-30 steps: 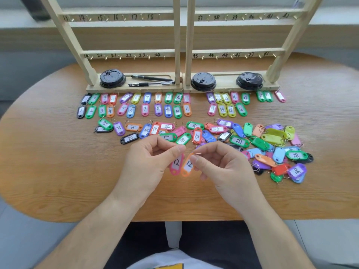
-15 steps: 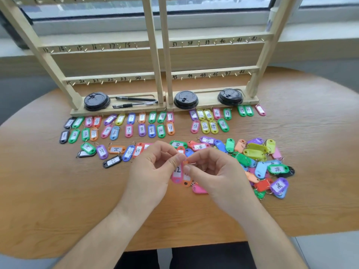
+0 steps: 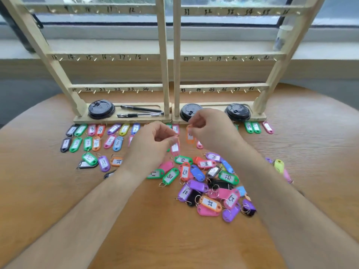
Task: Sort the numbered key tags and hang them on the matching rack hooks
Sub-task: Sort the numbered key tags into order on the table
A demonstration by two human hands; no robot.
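Note:
My left hand [image 3: 155, 140] pinches a pink key tag [image 3: 175, 148] by its ring, so the tag dangles just above the table. An orange key tag [image 3: 190, 135] hangs the same way from my right hand [image 3: 211, 129]. Both hands hover over the two sorted rows of tags [image 3: 93, 136] in front of the wooden rack [image 3: 165, 55]. The rack's numbered hooks carry no tags. A loose heap of coloured tags [image 3: 209, 185] lies below my right forearm.
Three black cup lids [image 3: 101, 109] and two pens [image 3: 139, 111] rest on the rack base. A few more tags [image 3: 256, 127] lie at the right end of the base. The round wooden table [image 3: 48, 191] ends at a window sill behind the rack.
Both hands have moved away from me toward the rack and drawn apart, each carrying one tag. The camera has tilted up, showing higher rack rows.

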